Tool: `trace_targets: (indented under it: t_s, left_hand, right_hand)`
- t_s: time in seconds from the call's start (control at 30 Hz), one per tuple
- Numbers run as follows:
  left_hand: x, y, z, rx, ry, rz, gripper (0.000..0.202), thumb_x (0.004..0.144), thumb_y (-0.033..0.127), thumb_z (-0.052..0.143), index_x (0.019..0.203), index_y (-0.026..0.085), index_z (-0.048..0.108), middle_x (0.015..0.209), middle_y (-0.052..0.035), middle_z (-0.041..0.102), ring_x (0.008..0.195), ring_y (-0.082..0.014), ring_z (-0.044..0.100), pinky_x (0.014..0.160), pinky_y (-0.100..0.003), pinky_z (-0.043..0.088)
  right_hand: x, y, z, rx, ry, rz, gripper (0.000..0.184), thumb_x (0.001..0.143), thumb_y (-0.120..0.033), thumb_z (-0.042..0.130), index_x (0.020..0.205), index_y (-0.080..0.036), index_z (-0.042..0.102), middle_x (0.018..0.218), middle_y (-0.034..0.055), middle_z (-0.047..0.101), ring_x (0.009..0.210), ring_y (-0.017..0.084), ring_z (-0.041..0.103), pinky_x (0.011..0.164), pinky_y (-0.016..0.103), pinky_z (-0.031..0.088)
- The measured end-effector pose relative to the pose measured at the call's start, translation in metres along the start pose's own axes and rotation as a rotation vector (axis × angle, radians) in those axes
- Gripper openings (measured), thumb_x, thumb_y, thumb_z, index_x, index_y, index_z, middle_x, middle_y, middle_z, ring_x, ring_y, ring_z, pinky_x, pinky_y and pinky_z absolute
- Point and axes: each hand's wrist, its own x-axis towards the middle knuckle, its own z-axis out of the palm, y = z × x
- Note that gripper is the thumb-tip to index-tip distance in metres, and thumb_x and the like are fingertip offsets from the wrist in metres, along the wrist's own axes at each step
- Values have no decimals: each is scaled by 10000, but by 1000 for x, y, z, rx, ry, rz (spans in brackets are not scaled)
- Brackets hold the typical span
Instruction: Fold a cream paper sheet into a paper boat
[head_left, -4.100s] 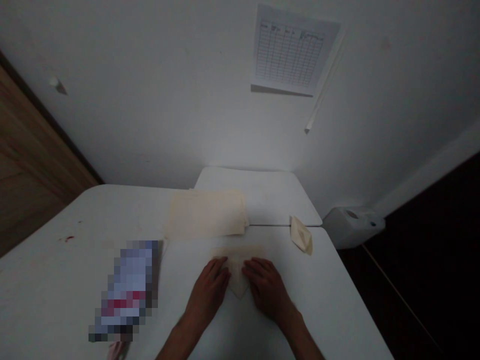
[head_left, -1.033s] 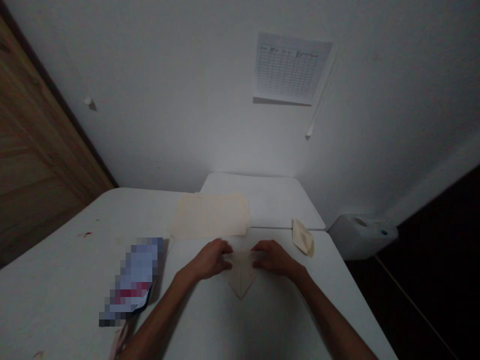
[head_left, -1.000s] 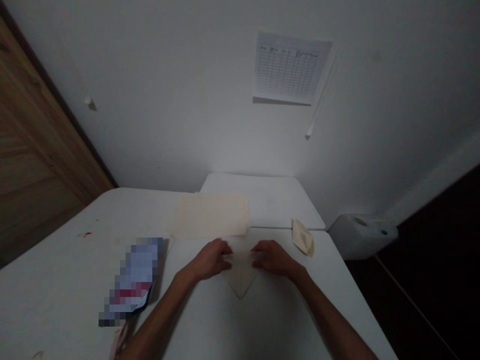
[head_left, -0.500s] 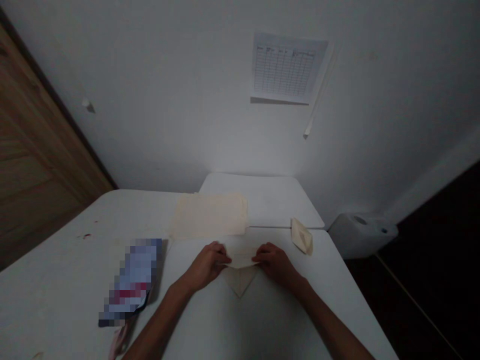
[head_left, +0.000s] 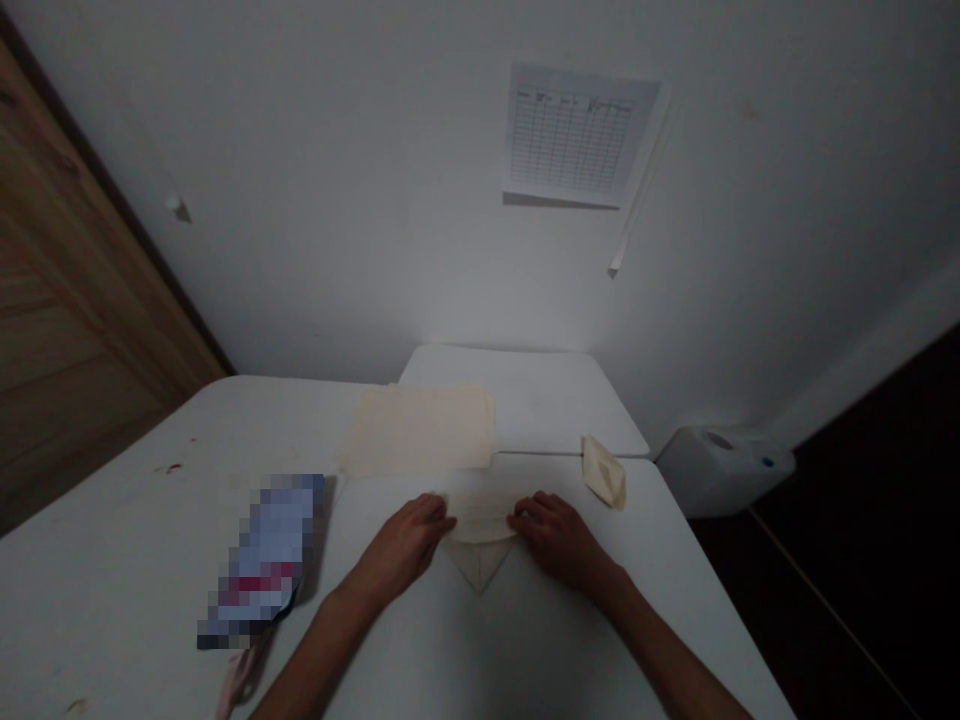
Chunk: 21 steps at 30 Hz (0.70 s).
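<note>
Paper [head_left: 480, 518] lies folded on the counter [head_left: 112, 580], between left hand [head_left: 401, 548] and right hand [head_left: 555, 540]. Fingers [head_left: 526, 516] are at its edges, grip unclear to me. Light contact could let the flap slip.

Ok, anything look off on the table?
Yes: small red marks on the white table, left of the pixelated item. They look like a dried spill or stain against the pale top. The folded paper shows no obvious damage.

A folded band [head_left: 480, 517] now crosses the paper triangle [head_left: 480, 567].
</note>
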Motion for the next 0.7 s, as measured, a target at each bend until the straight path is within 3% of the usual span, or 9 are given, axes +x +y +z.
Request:
trace_targets:
  t_s: [0.1, 0.17, 0.27, 0.47, 0.6, 0.7]
  left_hand:
    - [-1, 1, 1, 10, -10, -8, 241, 914, 136, 445, 942, 208, 673, 932, -73, 580, 895, -206, 554, 769, -335, 461]
    - [-1, 2, 1, 17, -20, -12, 240, 910, 132, 450, 963, 206, 672, 948, -79, 583, 908, -209, 557, 779, -339, 467]
    - [0, 3, 0, 37, -26, -21, 247, 912, 135, 442, 974, 203, 671, 961, -84, 589, 914, -214, 560, 785, -347, 475]
    - [-4, 6, 5, 52, 0, -45, 274, 854, 77, 473, 1018, 207, 649, 1058, -91, 612, 1011, -235, 561, 882, -405, 472]
    - [-7, 14, 19, 113, -1, -29, 461, 740, -39, 468, 1103, 202, 618, 1269, -104, 567, 1233, -277, 459, 1018, -499, 383]
    - [-9, 21, 31, 111, -48, -14, 575, 698, -69, 436, 1189, 191, 584, 1304, -93, 565, 1252, -266, 462, 1041, -484, 381]
  right_hand:
    - [3, -13, -10, -6, -29, 30, 260, 851, -243, 578, 1097, -174, 627, 1078, 94, 605, 1021, 237, 494, 930, 382, 382]
    - [8, -23, -11, -8, 1, 92, 189, 908, -274, 511, 968, -167, 656, 1017, 97, 610, 1005, 232, 495, 927, 375, 381]
    - [19, -34, -3, -14, 36, 149, 239, 947, -274, 462, 876, -169, 664, 944, 96, 608, 987, 226, 496, 911, 355, 390]
    - [25, -42, 16, 55, 76, 154, 208, 950, -224, 462, 1065, -232, 635, 966, 60, 569, 905, 180, 505, 834, 300, 411]
    - [24, -43, 18, 50, 74, 156, 230, 940, -229, 485, 1118, -266, 627, 981, 61, 561, 918, 191, 497, 847, 317, 399]
    - [24, -44, 17, 42, 59, 170, 252, 925, -213, 501, 1137, -283, 617, 996, 57, 560, 932, 201, 492, 845, 321, 397]
